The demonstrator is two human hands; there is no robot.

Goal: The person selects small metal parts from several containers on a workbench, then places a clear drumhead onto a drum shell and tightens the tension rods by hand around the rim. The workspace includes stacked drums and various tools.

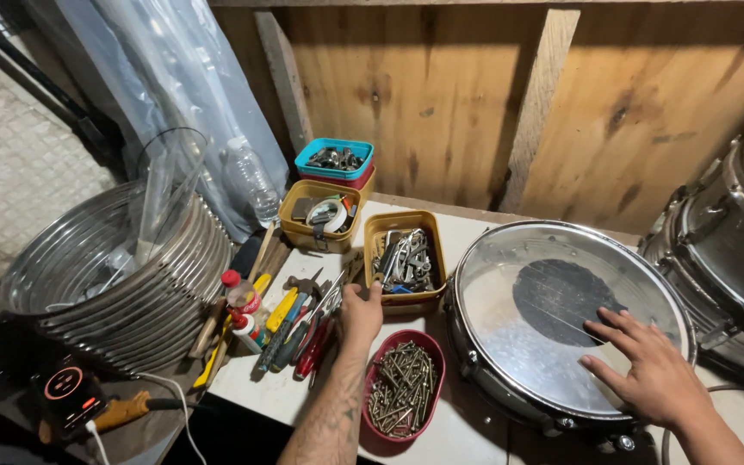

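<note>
Reaching across the bench, the left hand (360, 312) has its fingertips at the near rim of the yellow tray of wrenches (404, 261), fingers curled loosely and not yet closed on anything. That tray sits on the white benchtop (290, 392) just left of the snare drum (561, 323). The right hand (647, 370) lies flat and spread on the drum's clear head, beside its dark round patch. Keeping that palm pressed steadies the drum well, I judge, while the other hand picks (the wrenches lie tangled, so lifting one cleanly by its end seems wise). A red bowl of screws (404, 387) sits close under the left wrist, and loose screwdrivers (303, 331) lie just left.
</note>
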